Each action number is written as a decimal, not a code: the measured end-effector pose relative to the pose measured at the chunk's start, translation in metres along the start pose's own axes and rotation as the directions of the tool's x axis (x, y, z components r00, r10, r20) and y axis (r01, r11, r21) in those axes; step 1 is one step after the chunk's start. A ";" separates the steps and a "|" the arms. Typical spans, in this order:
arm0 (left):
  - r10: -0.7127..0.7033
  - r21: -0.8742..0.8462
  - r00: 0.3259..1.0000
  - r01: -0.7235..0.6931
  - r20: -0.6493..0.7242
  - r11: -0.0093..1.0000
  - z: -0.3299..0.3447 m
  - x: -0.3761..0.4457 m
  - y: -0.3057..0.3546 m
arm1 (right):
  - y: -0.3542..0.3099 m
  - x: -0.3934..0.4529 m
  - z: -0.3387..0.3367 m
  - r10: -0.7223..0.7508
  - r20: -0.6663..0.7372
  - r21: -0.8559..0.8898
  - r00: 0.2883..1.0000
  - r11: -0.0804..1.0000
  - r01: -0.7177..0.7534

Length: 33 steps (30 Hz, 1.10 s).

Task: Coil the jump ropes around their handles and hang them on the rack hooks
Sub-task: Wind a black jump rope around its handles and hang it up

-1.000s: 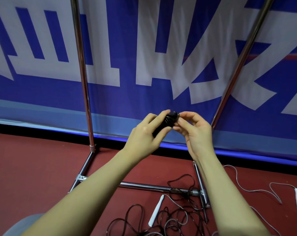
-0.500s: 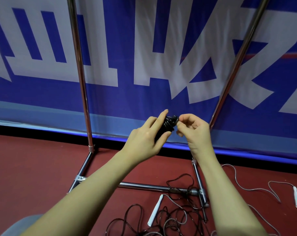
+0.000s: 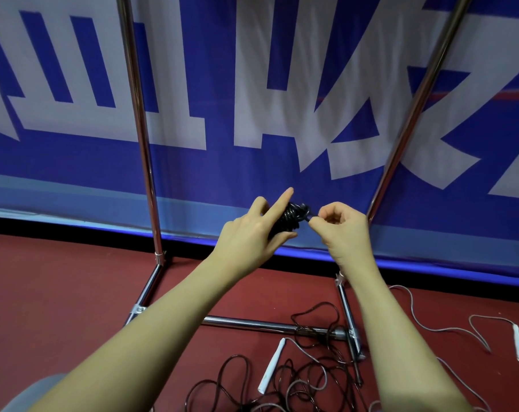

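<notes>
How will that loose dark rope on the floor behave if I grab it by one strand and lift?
The dark rope lies in slack, overlapping loops, so it will probably hang limp and drag its tangle along. It crosses the rack's bottom bar and may snag there. The white handle lying among the loops may get pulled along.

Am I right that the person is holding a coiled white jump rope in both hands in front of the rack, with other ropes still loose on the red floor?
Not quite: the coiled jump rope is black, not white, as the head view shows. The left hand grips it while the right hand pinches its end, in front of the rack, with loose ropes on the red floor.
</notes>
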<state>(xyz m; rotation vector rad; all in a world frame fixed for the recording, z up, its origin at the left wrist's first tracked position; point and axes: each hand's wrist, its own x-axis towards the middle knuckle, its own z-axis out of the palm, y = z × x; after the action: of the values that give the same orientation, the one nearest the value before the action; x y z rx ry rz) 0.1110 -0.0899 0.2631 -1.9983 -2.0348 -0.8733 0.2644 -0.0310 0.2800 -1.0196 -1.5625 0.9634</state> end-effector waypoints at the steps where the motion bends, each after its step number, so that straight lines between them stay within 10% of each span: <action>1: -0.019 0.005 1.000 0.019 0.009 1.000 -0.001 -0.001 0.002 | 0.000 0.000 0.000 0.012 0.004 0.012 1.000 1.000 -0.012; 13: 0.187 0.260 0.936 -0.109 -0.298 0.959 0.005 0.004 -0.002 | -0.009 -0.003 0.013 0.177 0.173 0.493 0.969 0.836 -0.240; 33: 0.278 0.372 0.917 -0.162 -0.284 0.914 0.021 0.001 -0.023 | -0.006 0.000 0.008 -0.026 -0.038 -0.076 0.999 0.997 0.023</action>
<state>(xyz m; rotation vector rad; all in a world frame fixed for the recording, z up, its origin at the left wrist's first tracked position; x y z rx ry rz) 0.0947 -0.0774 0.2395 -1.7138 -1.6045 -0.6942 0.2559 -0.0336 0.2844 -1.0632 -1.5859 0.8675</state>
